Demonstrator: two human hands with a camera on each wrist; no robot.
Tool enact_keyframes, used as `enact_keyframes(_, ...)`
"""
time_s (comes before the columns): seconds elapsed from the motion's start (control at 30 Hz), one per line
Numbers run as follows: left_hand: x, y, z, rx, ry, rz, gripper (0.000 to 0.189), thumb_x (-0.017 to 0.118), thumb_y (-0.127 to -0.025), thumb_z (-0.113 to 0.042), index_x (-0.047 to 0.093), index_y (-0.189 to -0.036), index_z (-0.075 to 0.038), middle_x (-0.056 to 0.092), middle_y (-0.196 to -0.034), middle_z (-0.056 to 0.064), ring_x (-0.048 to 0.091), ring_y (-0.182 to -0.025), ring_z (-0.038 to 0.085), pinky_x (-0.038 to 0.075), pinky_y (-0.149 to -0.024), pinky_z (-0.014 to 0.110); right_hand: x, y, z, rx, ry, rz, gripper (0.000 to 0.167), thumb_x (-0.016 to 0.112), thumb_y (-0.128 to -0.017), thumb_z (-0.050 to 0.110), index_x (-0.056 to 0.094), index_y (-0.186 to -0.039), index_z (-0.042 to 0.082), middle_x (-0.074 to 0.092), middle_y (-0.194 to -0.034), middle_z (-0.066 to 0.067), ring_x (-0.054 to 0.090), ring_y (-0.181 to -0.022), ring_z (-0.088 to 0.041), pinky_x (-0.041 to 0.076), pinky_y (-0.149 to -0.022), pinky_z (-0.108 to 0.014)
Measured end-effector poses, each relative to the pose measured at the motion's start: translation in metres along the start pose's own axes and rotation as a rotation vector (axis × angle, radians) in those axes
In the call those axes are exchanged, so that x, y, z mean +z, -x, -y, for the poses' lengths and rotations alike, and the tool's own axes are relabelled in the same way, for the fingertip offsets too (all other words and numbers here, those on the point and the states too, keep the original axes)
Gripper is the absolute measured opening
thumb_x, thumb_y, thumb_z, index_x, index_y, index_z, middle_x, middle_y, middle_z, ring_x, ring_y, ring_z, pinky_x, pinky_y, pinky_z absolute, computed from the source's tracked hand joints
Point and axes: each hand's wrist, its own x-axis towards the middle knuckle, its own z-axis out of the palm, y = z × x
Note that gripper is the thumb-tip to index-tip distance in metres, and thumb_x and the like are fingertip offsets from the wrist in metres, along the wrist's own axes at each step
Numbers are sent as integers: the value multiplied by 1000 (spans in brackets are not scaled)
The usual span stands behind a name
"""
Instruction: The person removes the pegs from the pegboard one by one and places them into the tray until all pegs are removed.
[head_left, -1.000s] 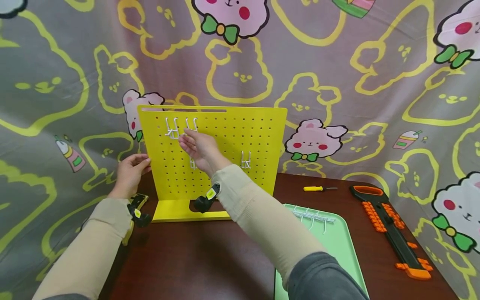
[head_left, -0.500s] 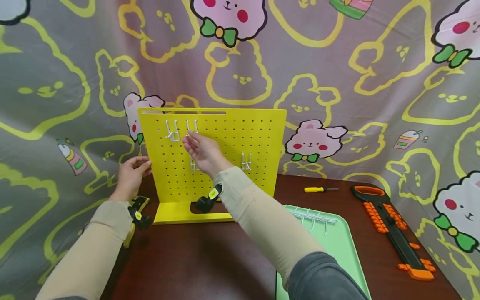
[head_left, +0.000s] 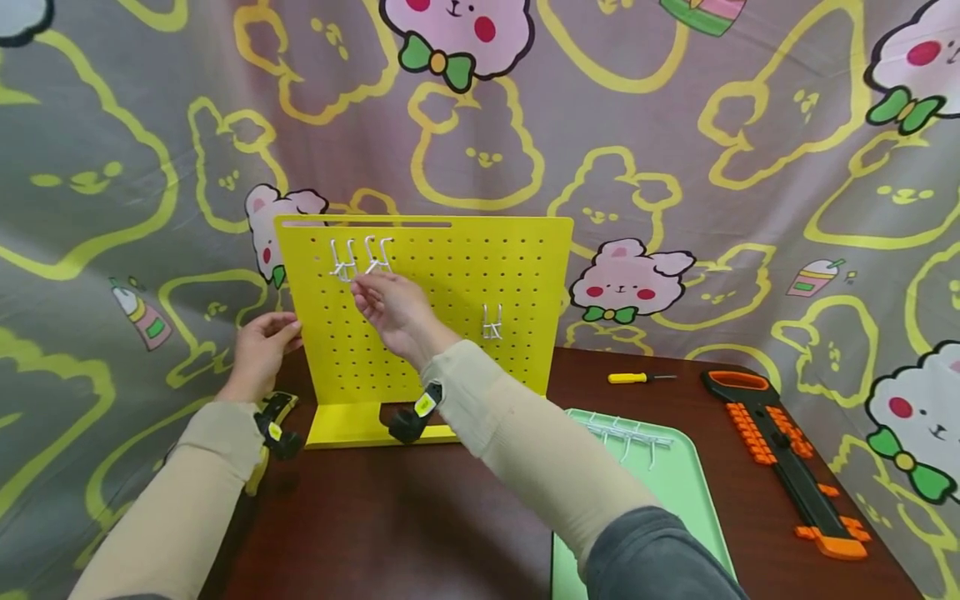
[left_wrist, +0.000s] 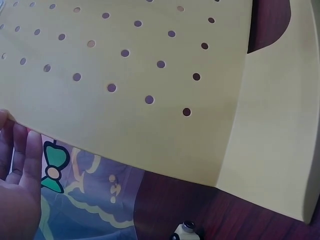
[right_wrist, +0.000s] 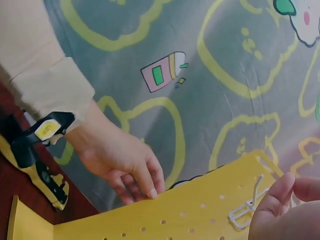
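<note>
A yellow pegboard (head_left: 442, 333) stands upright on its base. My left hand (head_left: 258, 354) grips its left edge, the thumb in front and the fingers behind, as the right wrist view shows. At the upper left my right hand (head_left: 397, 312) pinches a white wire hook (head_left: 371, 250) by its lower front part, which the fingertips partly hide. The hook's upper ends lie against the board's top rows of holes. Just left of it hangs a similar white hook (head_left: 343, 262). Another white hook (head_left: 492, 323) is on the board's right half.
On the right, a green tray (head_left: 686, 500) bears several white hooks (head_left: 630, 435). Behind it lies a yellow-handled screwdriver (head_left: 628, 378). A black and orange tool (head_left: 783, 450) is at the far right. A yellow and black tool (head_left: 262, 450) lies beneath my left wrist. A patterned curtain (head_left: 637, 183) hangs behind.
My right hand first shifts slightly right, then left and a little down, the pinched hook's upper ends moving left with it. Another hook lower on the board becomes hidden. My left hand stays put.
</note>
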Motion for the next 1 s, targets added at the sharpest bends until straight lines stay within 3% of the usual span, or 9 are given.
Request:
enact_keyframes(0.07, 1, 0, -1, 5, 1, -2, 15, 59, -106, -11, 63, -119, -6, 58, -106, -2, 58, -91, 10, 55, -78, 13, -3, 4, 1, -28, 14, 8, 9, 63, -101, -1, 62, -94, 5, 66, -89, -8, 62, -76, -13, 54, -66, -18)
enact_keyframes(0.2, 4, 0, -2, 3, 9, 8, 11, 60, -106, -11, 63, -116, -9, 57, -105, -2, 58, -91, 10, 56, -79, 13, -24, 13, 8, -114, 72, 11, 11, 62, -101, -4, 58, -98, 6, 65, -90, -8, 62, -75, -13, 54, -65, -18)
enact_keyframes(0.3, 5, 0, -2, 8, 15, 24, 11, 60, -106, -12, 64, -116, -9, 57, -105, -1, 59, -91, 10, 56, -80, 15, -52, 21, 21, -197, 173, -8, 10, 62, -101, -4, 60, -111, -2, 65, -96, -11, 63, -78, -13, 55, -69, -19)
enact_keyframes(0.43, 3, 0, -4, 23, 1, 26, 14, 59, -106, -13, 63, -118, -7, 58, -106, -1, 59, -92, 9, 56, -79, 14, -97, 33, 42, -259, 330, -53, 27, 63, -102, 0, 57, -127, -10, 64, -106, -15, 63, -85, -16, 57, -79, -24)
enact_keyframes(0.77, 0, 2, -3, -3, -28, 7, 18, 60, -106, -14, 62, -122, -6, 57, -108, -3, 59, -94, 9, 55, -80, 13, -193, 64, 69, -231, 560, -219, 35, 61, -105, 6, 52, -135, -10, 61, -117, -20, 62, -92, -19, 58, -85, -25)
enact_keyframes(1.0, 2, 2, -3, -17, 26, 3, 9, 60, -105, -11, 64, -113, -13, 58, -104, -3, 58, -91, 9, 56, -78, 14, -240, 90, 82, -220, 624, -246, 28, 60, -105, 7, 53, -127, -8, 62, -102, -6, 61, -90, -15, 57, -85, -24)
